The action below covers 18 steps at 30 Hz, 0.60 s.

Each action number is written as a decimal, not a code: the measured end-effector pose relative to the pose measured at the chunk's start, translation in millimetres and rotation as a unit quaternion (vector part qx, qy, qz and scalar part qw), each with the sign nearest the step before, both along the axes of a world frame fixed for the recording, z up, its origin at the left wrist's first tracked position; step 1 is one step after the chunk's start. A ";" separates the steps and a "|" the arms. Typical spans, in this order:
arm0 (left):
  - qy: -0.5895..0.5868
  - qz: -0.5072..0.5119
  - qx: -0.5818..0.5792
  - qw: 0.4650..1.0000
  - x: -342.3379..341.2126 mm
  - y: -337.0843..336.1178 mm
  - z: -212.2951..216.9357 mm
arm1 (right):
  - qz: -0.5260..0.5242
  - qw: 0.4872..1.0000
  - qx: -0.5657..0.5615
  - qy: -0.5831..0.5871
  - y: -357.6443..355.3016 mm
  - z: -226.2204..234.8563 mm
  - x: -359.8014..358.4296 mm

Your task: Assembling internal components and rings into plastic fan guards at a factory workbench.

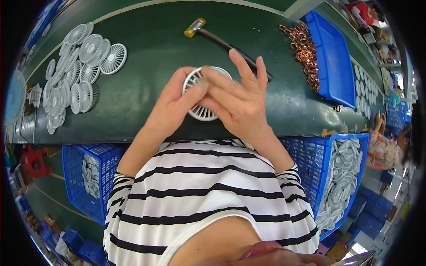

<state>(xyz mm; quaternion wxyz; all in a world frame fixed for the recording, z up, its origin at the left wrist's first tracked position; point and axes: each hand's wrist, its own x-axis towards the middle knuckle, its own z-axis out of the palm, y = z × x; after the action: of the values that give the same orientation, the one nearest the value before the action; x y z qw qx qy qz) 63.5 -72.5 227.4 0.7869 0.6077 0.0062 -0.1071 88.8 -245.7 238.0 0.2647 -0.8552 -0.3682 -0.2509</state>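
Close in front of my chest, both hands are at one round white fan grille (203,114) with thin radial ribs. My left hand (171,106) is closed on its left edge, with the thumb across its face. My right hand (244,99) grips it from the right, thumb and forefinger near the middle and two other fingers raised. My fingers cover the grille's centre, so a small part there would be hidden. Just beyond the right hand lies a hammer (217,39) with a yellow-faced head and a dark handle.
More white grilles (91,48) lie piled on the green worktable (142,26) at left. At right are copper-coloured rings (304,55) beside a blue tray (333,62), with grilles in rows beyond. Blue crates (73,177) of white parts flank me. A person (384,148) is at far right.
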 end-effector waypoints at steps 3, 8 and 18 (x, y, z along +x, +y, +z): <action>0.038 -0.078 -0.059 0.994 -14.8 3.0 9.5 | 0.135 0.984 0.018 0.116 -16.9 15.1 -1.3; 0.034 -0.127 -0.109 0.985 -18.5 -2.7 14.8 | 0.284 0.889 0.175 0.312 -29.9 -3.5 5.3; -0.356 0.161 0.523 0.758 5.0 -9.9 -23.7 | -0.483 0.848 -0.136 0.169 -199.5 -64.2 108.3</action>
<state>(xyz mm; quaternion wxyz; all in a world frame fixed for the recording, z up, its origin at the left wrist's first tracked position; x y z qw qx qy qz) 68.5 -82.4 203.7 0.2983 0.9089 -0.1216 0.2648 197.0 -445.2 173.8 0.0491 -0.9818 0.1114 -0.1459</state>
